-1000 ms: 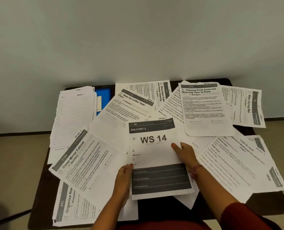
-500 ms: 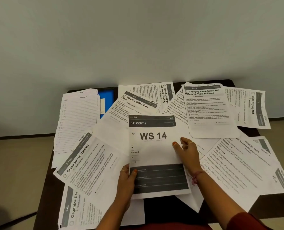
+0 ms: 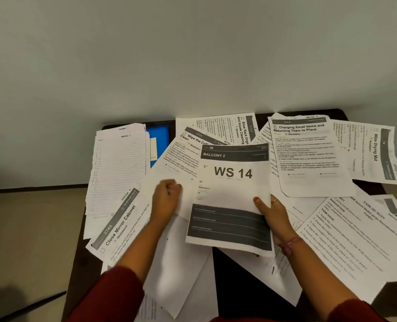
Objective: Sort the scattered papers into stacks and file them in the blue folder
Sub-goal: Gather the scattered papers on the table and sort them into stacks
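Observation:
Printed sheets lie scattered over a dark table (image 3: 239, 287). My right hand (image 3: 271, 217) pinches the right edge of the "WS 14 / Balcony 2" sheet (image 3: 232, 194), thumb on top, and holds it slightly raised at the centre. My left hand (image 3: 167, 198) is to its left, fingers curled on a blank white sheet (image 3: 181, 263) that lies under the WS 14 sheet; the hand is blurred. The blue folder (image 3: 160, 138) lies at the back left, mostly covered by a stack of lined pages (image 3: 118, 168).
The "Close Mirror Cabinet" sheet (image 3: 120, 226) lies at the front left. "Wipe the Coffee Table" (image 3: 185, 154) and "Shoe Rack" (image 3: 230, 129) sheets lie behind. "Charging Small Items" (image 3: 308, 154), "Wipe Drying Mat" (image 3: 371, 152) and a task description sheet (image 3: 350, 240) cover the right. A wall rises behind the table.
My left hand let go of the WS 14 sheet's lower left edge and moved up and left onto the blank sheet. My right hand shifted to the sheet's right edge, and the sheet lifted.

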The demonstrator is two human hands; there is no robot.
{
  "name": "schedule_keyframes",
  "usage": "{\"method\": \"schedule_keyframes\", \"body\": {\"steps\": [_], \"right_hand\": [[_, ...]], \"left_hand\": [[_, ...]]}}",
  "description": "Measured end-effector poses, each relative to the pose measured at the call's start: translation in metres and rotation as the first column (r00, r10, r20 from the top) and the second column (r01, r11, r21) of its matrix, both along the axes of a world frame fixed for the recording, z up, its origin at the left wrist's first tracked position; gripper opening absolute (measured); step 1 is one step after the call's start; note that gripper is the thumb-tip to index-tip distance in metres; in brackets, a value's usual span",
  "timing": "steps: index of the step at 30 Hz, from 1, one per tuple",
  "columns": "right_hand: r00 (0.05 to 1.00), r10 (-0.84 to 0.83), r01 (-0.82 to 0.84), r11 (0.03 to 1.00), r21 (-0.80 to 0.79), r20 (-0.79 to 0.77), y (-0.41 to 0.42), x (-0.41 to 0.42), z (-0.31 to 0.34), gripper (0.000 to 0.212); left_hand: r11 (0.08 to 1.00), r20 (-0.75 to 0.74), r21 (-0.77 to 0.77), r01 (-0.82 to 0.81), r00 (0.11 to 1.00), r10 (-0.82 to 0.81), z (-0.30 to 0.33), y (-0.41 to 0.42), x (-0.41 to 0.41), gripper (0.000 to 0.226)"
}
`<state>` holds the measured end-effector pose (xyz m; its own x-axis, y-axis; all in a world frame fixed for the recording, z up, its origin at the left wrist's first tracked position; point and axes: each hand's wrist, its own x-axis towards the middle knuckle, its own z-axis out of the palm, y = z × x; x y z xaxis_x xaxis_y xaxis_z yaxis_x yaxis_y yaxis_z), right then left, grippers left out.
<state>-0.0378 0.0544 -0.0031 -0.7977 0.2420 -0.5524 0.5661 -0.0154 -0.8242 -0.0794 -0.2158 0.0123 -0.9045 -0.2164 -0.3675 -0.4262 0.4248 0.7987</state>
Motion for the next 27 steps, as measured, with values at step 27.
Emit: {"method": "schedule_keyframes", "body": {"steps": [27], "right_hand": [[0.982, -0.184, 0.188, 0.973, -0.136, 0.042, 0.007, 0.018, 0.002, 0.029]], "left_hand": [[0.978, 0.038, 0.164, -0.131, 0.991, 0.126, 0.042, -0.030, -0.064, 0.015]]}}
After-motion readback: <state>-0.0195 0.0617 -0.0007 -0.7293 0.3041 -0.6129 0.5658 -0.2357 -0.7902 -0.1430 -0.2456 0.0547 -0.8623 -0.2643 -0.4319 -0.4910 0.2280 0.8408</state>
